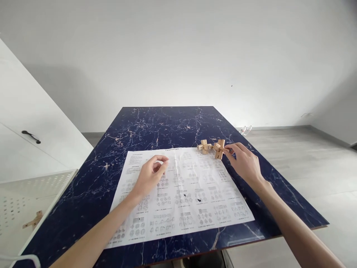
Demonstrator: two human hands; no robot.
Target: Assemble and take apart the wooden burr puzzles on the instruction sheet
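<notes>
My right hand [245, 160] pinches one arm of a wooden interlocking puzzle [219, 149], a cross-shaped burr of pale numbered pieces, at the far right corner of the paper. Just left of it stands a second wooden burr puzzle [204, 146], close to the first; whether they touch I cannot tell. My left hand [153, 172] hovers over the left half of a printed instruction sheet [192, 223], fingers curled with thumb and fingertips near each other. Nothing shows between those fingers. Rows of small diagrams cover the creased sheet.
The dark blue marbled table [164, 126] reaches towards a white wall. On a white perforated surface [16, 201] at lower left lies another wooden piece [32, 219]. A white cabinet with a black handle [31, 137] stands left. A clear plastic object [245, 130] shows beyond the right edge.
</notes>
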